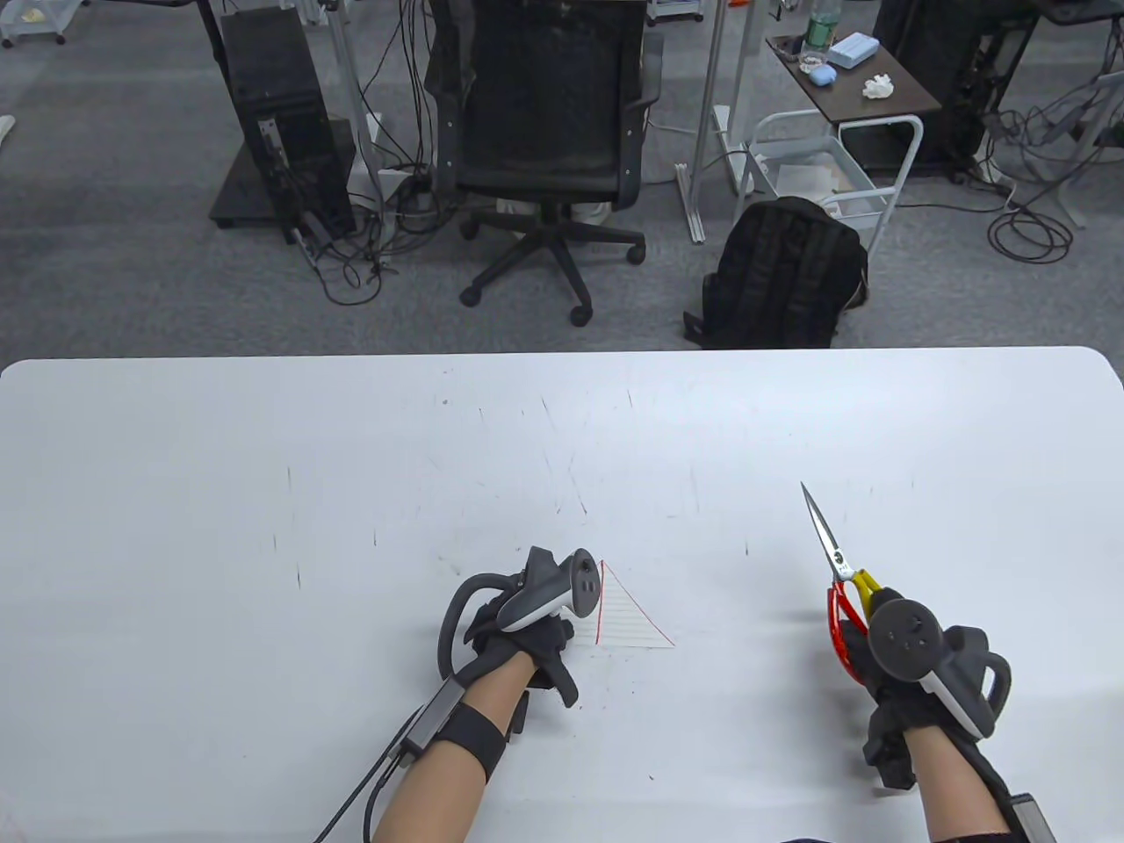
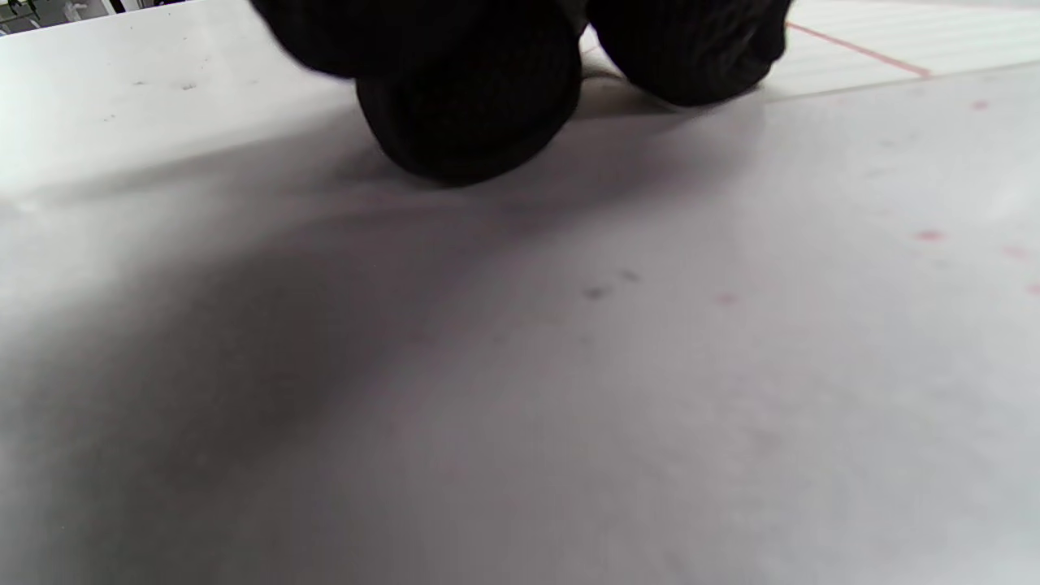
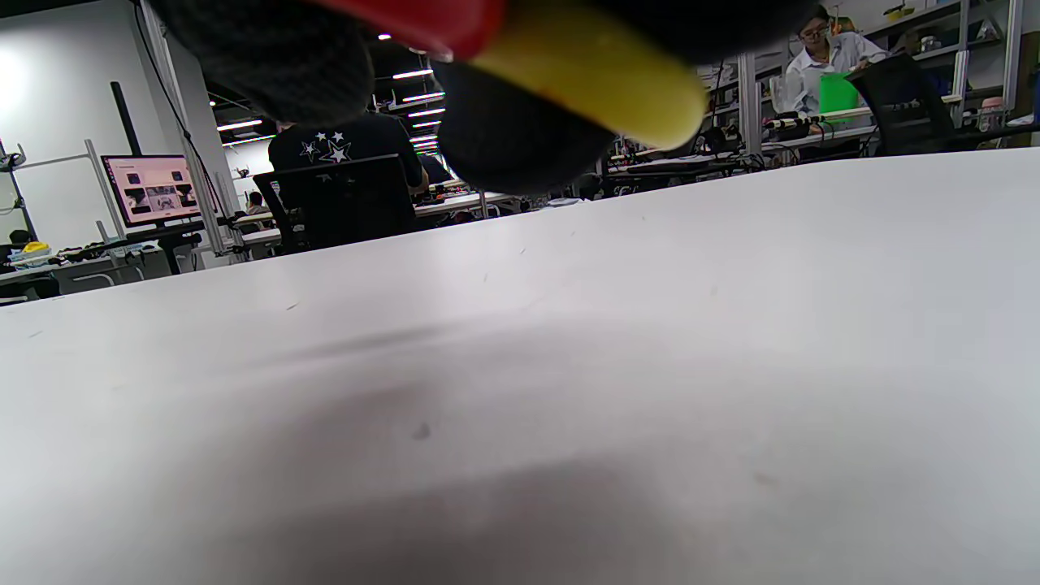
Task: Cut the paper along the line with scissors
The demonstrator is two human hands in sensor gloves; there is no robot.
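On the table (image 1: pixel 263 457), paper (image 1: pixel 625 615) lies seemingly under the left hand (image 1: pixel 527 645), scissors (image 1: pixel 834 562) well right.

On the white worktop (image 1: pixel 263 457) we see our left hand (image 1: pixel 518 645) resting on the near left corner of a lined triangular paper (image 1: pixel 625 619) edged in red. Well apart to the right, our right hand (image 1: pixel 904 676) grips the scissors (image 1: pixel 834 562), blades together, tips pointing far.

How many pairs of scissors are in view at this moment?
1. The scissors are held in the right hand, on the table's right side, blades pointing away from the person. None shows elsewhere.
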